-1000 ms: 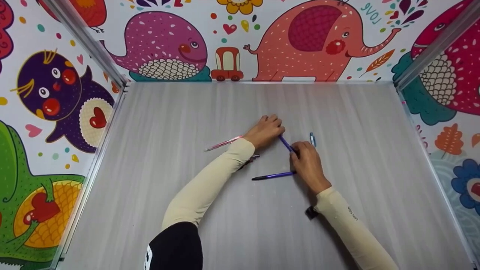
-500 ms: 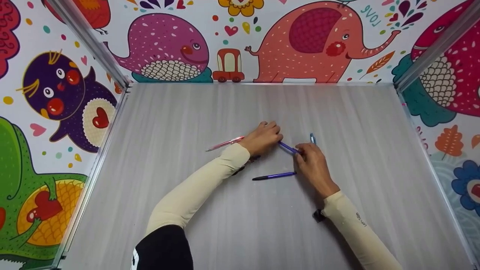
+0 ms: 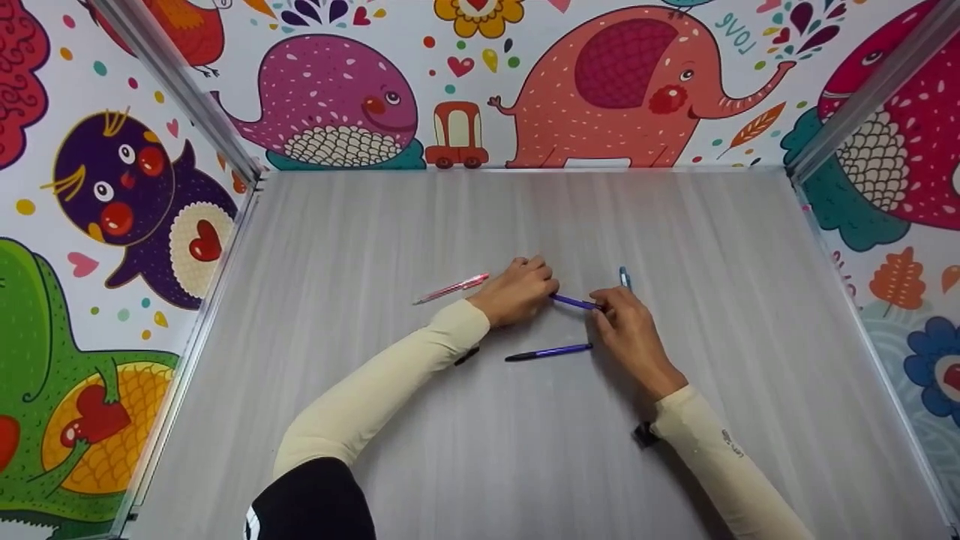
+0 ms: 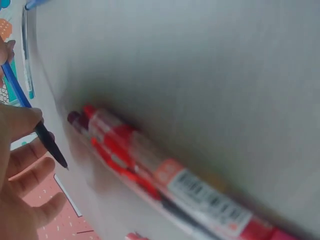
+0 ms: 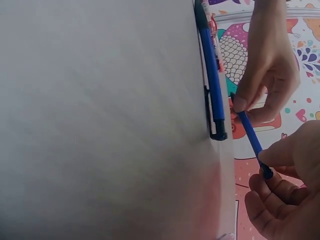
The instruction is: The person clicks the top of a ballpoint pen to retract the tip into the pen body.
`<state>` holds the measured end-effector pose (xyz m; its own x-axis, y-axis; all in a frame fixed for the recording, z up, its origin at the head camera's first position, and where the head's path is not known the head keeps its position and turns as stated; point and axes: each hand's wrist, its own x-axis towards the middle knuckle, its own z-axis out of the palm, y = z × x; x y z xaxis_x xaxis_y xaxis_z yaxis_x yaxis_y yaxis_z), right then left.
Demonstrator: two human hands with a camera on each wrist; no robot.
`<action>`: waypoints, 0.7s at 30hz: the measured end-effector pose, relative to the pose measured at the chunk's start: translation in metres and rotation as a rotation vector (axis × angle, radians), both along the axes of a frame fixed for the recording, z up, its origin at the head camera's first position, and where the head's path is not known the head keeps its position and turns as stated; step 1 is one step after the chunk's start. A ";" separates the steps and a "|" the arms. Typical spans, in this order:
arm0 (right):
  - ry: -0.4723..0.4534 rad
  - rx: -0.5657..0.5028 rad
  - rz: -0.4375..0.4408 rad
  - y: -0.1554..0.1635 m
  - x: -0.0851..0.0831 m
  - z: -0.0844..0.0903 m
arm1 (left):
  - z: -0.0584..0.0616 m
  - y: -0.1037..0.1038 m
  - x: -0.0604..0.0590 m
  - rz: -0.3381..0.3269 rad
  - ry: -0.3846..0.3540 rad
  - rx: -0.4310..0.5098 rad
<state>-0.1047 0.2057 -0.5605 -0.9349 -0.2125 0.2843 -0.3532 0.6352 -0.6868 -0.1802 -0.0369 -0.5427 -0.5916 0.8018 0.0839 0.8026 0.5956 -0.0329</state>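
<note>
A blue pen (image 3: 575, 301) with a black grip is held between both hands over the table. My left hand (image 3: 517, 291) pinches it near the writing tip, which pokes out past the fingers in the left wrist view. My right hand (image 5: 285, 185) pinches the opposite end between thumb and fingers. A second blue pen (image 3: 551, 352) with a black grip lies on the table just nearer the body. Close below the left wrist camera is a clear red pen (image 4: 170, 175) with a barcode label, a dark-ended pen beside it; the left arm hides both in the head view.
A pink-red pen (image 3: 450, 288) lies left of the left hand. Just beyond the right hand is a light blue pen (image 3: 625, 277). The grey table (image 3: 480, 465) is bordered by metal rails and walls with cartoon animals.
My left hand has come closer to the body and slightly left, and my right hand has shifted a little right. The held pen has swung from a steep slant to nearly crosswise.
</note>
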 end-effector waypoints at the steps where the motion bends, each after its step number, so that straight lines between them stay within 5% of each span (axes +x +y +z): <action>1: 0.002 -0.016 0.003 0.000 0.001 0.001 | 0.000 -0.001 0.002 0.005 -0.010 0.010; 12: 0.057 -0.134 0.014 0.001 0.003 0.007 | -0.003 -0.002 0.025 0.087 -0.076 0.108; 21: 0.055 -0.244 -0.008 -0.003 0.001 0.011 | -0.005 -0.003 0.038 0.176 -0.262 0.285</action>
<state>-0.1032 0.2029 -0.5492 -0.9179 -0.1243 0.3767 -0.3900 0.4559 -0.8000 -0.1423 -0.0396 -0.5480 -0.7482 0.6532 0.1163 0.6473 0.6800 0.3444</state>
